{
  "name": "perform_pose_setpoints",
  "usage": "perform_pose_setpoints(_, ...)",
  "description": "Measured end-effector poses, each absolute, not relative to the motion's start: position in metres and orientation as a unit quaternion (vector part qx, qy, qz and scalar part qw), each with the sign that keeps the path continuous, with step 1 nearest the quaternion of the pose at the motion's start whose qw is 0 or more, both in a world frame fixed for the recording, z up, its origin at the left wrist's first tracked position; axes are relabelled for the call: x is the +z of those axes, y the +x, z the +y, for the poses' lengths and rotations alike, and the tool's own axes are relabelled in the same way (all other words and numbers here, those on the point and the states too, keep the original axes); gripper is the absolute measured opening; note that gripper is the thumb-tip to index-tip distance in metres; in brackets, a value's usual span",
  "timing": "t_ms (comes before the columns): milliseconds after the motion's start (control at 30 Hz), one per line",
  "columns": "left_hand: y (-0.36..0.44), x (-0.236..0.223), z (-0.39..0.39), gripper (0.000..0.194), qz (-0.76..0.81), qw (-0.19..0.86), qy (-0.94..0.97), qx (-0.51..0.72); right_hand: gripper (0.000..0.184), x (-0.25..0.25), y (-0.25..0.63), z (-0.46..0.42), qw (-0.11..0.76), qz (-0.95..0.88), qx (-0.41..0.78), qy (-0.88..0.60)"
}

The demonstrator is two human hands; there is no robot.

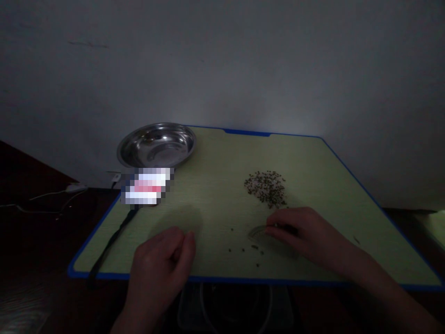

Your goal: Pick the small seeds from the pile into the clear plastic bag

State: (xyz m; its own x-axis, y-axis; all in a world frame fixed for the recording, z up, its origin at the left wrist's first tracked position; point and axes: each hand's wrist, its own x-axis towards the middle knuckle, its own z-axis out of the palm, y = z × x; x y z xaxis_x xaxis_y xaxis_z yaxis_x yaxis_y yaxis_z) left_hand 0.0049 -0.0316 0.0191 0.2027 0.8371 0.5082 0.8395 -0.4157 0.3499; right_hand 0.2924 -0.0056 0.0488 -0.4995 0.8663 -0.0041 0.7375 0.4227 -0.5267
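Observation:
My left hand [162, 264] rests at the near edge of a pale green table with a blue rim [215, 195], its fingers curled in loosely with nothing seen in them. My right hand [306, 234] lies on the table with its fingertips pinched together over a faint round ring-like thing [257, 232], which I cannot make out. A small heap of dark seeds or grains [267, 188] sits just beyond the right hand. Several loose grains [248, 250] are scattered between the two hands.
A shiny steel bowl [156, 144] stands at the table's far left corner, with a blurred-out item [148, 186] just in front of it. A black strap or cord [111, 243] trails off the left edge. A grey wall rises behind; the room is dim.

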Motion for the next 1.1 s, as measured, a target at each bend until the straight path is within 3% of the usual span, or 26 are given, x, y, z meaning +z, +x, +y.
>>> perform_pose_setpoints(300, 0.004, 0.019, -0.032, 0.041, -0.551, -0.022, -0.769, -0.325, 0.022, 0.050, 0.288, 0.024, 0.089, -0.850, 0.127, -0.504)
perform_pose_setpoints(600, 0.004, 0.021, -0.031, 0.041, -0.567, -0.046, -0.760, -0.316, 0.027, 0.074, 0.328, 0.026, 0.201, -0.805, 0.128, -0.543)
perform_pose_setpoints(767, 0.004, 0.022, -0.029, 0.042, -0.546, -0.013, -0.771, -0.328, 0.025, 0.064, 0.314, 0.019, 0.114, -0.842, 0.142, -0.507)
perform_pose_setpoints(1100, 0.003, 0.020, -0.030, 0.041, -0.542, 0.016, -0.779, -0.316, 0.027, 0.057, 0.306, 0.058, 0.031, -0.855, -0.024, -0.518)
